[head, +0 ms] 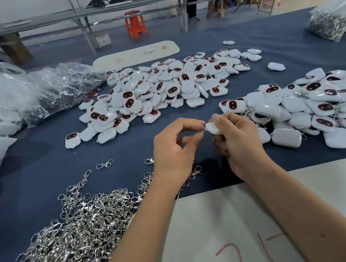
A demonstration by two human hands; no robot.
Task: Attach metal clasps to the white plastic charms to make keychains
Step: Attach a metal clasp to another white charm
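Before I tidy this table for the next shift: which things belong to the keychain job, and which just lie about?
Job: held charm, left hand, right hand, clasp pile, loose charms, finished pile.
Lying about: orange stool, crumpled plastic bags, white board.

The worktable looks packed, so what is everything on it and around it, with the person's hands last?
charm in hand: one, white, held up at centre
centre charm pile: many, white with dark red-rimmed faces, middle of the cloth
right charm pile: many, white, some with clasps on, right
clasp heap: many, silver, near left
bag of clasps: one, clear, far right
plastic bags: several, clear, left
table cloth: one, dark blue
near board: one, white with red marks, under the forearms
far board: one, white, beyond the piles
stool: one, orange, background
left hand: pinches a small metal piece at the charm
right hand: grips the charm
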